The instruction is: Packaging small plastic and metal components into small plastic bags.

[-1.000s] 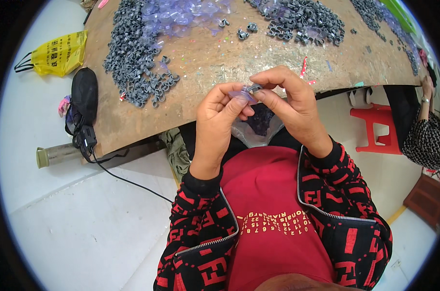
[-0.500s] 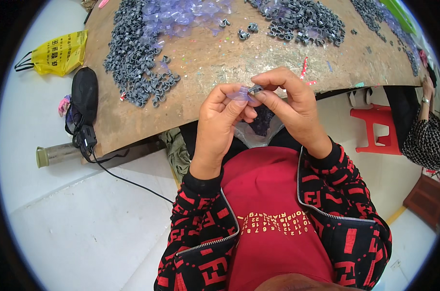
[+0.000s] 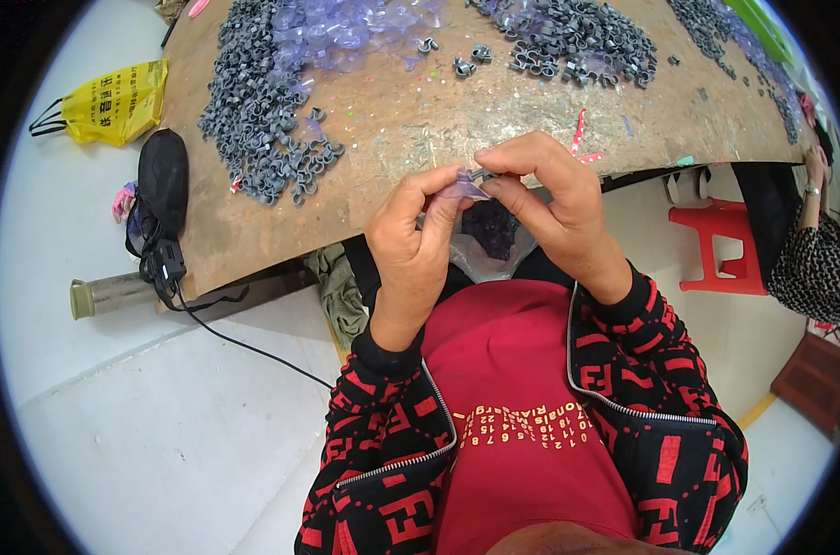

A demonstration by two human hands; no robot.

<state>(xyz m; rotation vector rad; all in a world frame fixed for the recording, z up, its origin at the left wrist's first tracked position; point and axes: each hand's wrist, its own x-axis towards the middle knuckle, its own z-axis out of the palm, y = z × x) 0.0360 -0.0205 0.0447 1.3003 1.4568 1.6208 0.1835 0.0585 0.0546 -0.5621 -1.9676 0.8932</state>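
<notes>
Between finger and thumb, my left hand (image 3: 409,242) pinches a clear purple plastic piece (image 3: 461,189). My right hand (image 3: 561,205) is closed on a small grey plastic clip (image 3: 481,174) that touches the purple piece; fingertips hide part of both. They meet just above the table's near edge. Below them, in my lap, an open clear plastic bag (image 3: 490,231) holds dark purple pieces. Beyond my hands lie a long heap of grey clips (image 3: 244,111), a pile of clear purple pieces (image 3: 346,32) and a second heap of grey clips (image 3: 577,42).
The worn wooden table (image 3: 383,129) carries scattered bits and a red dotted strip (image 3: 579,131). A yellow bag (image 3: 115,102), a black pouch (image 3: 164,185) with a cord and a bottle (image 3: 115,294) are at left. At right stand a red stool (image 3: 716,242) and another person's arm (image 3: 811,190).
The purple piece has turned and tilted between my fingers, with the grey clip still against it. My left hand has shifted slightly left and down, uncovering more of the bag in my lap.
</notes>
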